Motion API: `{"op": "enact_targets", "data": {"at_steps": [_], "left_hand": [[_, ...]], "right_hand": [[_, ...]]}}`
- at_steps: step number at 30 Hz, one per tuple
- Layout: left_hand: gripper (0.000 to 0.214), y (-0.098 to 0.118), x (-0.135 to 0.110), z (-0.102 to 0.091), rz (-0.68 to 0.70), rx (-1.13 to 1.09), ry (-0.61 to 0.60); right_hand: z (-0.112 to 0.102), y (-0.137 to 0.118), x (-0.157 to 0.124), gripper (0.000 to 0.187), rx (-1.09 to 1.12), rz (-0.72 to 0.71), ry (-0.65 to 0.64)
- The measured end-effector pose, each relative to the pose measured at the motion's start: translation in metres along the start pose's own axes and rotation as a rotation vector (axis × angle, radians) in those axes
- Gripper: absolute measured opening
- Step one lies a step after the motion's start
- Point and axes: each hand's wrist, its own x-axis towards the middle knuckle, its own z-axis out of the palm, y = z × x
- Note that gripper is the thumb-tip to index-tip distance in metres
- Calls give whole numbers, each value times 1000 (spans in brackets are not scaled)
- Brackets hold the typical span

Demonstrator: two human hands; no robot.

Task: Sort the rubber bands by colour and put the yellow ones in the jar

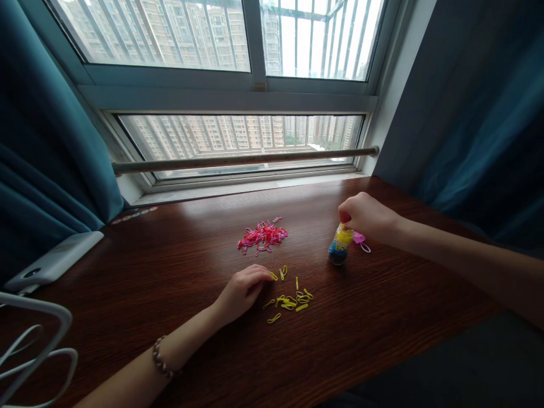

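My left hand (243, 292) rests low over the table, its fingers pinched together at a small yellow rubber band (274, 276). More yellow rubber bands (289, 302) lie loose just to its right. My right hand (369, 217) is closed at the mouth of a small clear jar (339, 249), which stands on the table with yellow bands above blue ones inside. The right fingertips are partly hidden, so what they pinch does not show clearly. Beside the jar, partly behind the right hand, is a pink object (359, 238) with a pale loop.
A pile of pink and red rubber bands (262, 236) lies beyond my left hand. At the left edge are a white device (55, 262) and white cables (42, 345). A metal rail (246, 161) crosses before the window, with blue curtains (46, 124) at the sides.
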Motion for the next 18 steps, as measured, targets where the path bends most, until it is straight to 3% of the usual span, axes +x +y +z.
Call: {"op": "enact_targets", "data": {"at_steps": [10, 18], "left_hand": [[27, 0, 1, 0, 6, 8, 0], [28, 1, 1, 0, 21, 9, 10]], "right_hand": [[-11, -1, 3, 4, 93, 5, 110], [1, 7, 7, 7, 66, -21, 100]]}}
